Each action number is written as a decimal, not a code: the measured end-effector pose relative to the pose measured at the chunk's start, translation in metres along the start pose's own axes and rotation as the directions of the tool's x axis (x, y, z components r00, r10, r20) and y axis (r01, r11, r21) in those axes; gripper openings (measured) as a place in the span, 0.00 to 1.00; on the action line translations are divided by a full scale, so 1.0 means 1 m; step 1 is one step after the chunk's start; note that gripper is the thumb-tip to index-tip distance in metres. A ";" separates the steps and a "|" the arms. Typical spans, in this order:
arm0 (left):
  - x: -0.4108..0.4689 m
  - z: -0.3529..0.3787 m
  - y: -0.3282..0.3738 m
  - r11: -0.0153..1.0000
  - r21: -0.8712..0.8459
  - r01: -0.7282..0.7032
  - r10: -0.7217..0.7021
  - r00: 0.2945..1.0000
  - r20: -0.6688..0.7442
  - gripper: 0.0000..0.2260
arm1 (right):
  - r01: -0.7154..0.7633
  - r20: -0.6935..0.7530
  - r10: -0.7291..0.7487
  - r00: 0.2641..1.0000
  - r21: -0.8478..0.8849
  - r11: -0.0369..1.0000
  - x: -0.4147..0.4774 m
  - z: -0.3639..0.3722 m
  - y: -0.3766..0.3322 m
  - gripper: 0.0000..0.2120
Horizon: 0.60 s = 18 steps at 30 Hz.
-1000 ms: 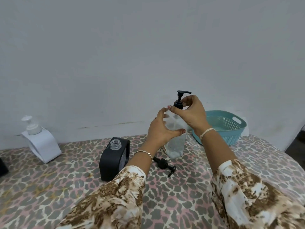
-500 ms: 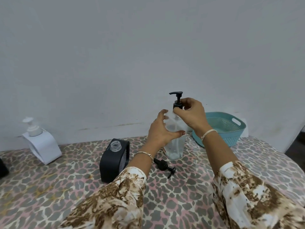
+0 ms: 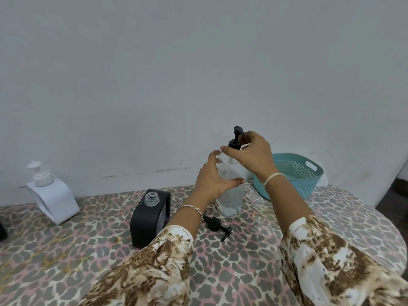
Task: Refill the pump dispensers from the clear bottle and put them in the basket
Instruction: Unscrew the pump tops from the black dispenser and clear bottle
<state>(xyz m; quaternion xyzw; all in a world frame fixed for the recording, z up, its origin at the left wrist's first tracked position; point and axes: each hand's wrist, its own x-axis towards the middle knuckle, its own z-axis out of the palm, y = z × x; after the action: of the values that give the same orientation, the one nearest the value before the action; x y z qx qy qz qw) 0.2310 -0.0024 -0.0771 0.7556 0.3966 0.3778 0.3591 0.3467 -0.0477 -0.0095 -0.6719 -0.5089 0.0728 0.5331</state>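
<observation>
A clear bottle point(image 3: 230, 202) stands upright on the table, some clear liquid in its base. My left hand point(image 3: 213, 177) grips its body from the left. My right hand point(image 3: 251, 154) pinches the black pump head point(image 3: 235, 139) at the bottle's neck. A black dispenser point(image 3: 150, 219) sits to the left with its clear threaded neck uncapped. Its loose black pump point(image 3: 217, 226) lies on the table between the two. At the far left, a white dispenser point(image 3: 51, 197) with a white pump stands by the wall. The teal basket point(image 3: 295, 173) sits behind my right wrist.
The table point(image 3: 254, 261) wears a leopard-print cloth and curves away at its right edge. A plain wall runs close behind everything. A dark object point(image 3: 2, 231) pokes in at the left frame edge.
The pump's spout has turned from pointing right, to left, to facing toward or away from the camera, as my right hand twists it. My left hand keeps holding the bottle in place.
</observation>
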 end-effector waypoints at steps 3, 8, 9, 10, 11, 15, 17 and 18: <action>-0.001 0.000 -0.001 1.000 -0.003 0.003 -0.003 1.000 0.005 0.46 | -0.023 -0.024 0.021 0.999 -0.092 0.995 0.000 -0.001 0.000 0.19; -0.001 0.002 0.000 1.000 0.021 0.001 -0.001 1.000 -0.003 0.45 | 0.004 -0.027 -0.005 1.000 -0.040 0.999 -0.001 -0.004 -0.006 0.10; -0.002 0.003 -0.001 1.000 0.023 -0.001 0.001 1.000 -0.007 0.45 | 0.014 -0.032 -0.015 0.999 -0.036 0.999 -0.002 -0.006 -0.009 0.09; -0.003 0.004 -0.001 1.000 0.024 -0.001 0.001 1.000 -0.014 0.46 | 0.023 -0.038 -0.024 0.999 -0.034 0.999 -0.002 -0.007 -0.011 0.09; -0.004 0.005 0.000 1.000 0.026 0.001 -0.001 1.000 -0.021 0.46 | 0.030 -0.043 -0.031 0.999 -0.033 0.999 -0.002 -0.008 -0.013 0.09; -0.006 0.006 0.002 0.999 0.032 0.014 -0.013 1.000 -0.022 0.47 | 0.060 -0.079 -0.060 0.995 -0.002 0.998 0.000 -0.017 -0.025 0.10; -0.006 0.005 0.004 0.998 0.048 0.027 -0.026 0.999 -0.019 0.48 | 0.075 -0.109 -0.073 0.991 0.013 0.997 0.001 -0.024 -0.033 0.10; -0.007 0.005 0.005 0.998 0.058 0.032 -0.031 0.999 -0.021 0.48 | 0.080 -0.116 -0.076 0.990 0.027 0.996 0.002 -0.028 -0.037 0.09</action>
<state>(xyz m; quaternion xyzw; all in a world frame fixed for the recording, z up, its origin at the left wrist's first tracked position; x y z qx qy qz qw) 0.2342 -0.0117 -0.0770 0.7557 0.4229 0.3679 0.3388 0.3431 -0.0676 0.0325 -0.6462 -0.5020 0.0211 0.5744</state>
